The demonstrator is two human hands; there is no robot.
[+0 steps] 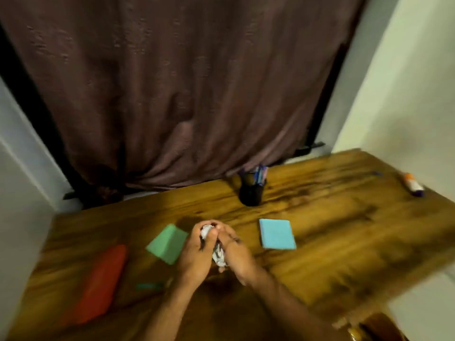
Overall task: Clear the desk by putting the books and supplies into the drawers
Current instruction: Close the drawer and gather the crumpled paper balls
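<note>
Red plastic comes first at the far left of the desk (320, 230): a long red case (98, 284), probably a pencil box, lying flat near the front edge. Just right of it a small teal pen or marker (150, 286) rests on the wood, blurred enough that I cannot say which. Next lies a green pad (168, 243), flat and at an angle, close beside the left hand (194, 254).

Both hands meet at the middle of the desk. The left hand and the right hand (236, 254) are pressed together around a crumpled white paper (218, 254) with dark print, the fingers curled over it so that only a strip shows between the palms. Each grip is closed on that same wad, held just above the wood.

To do this step well, it looks wise to finish squeezing the wad tight, then pass it to one hand so the other is free to pull a drawer or gather the next item. No drawer shows in this view, so where the wad goes has to be decided first.

Further right a blue pad (277, 235) lies flat, apart from the hands. Behind it a dark pen holder (251, 193) stands upright with pens inside, near the curtain (172, 94). At the far right edge a glue stick (413, 185) lies on its side, close enough to the rim that it may roll off if the desk is jolted.
</note>
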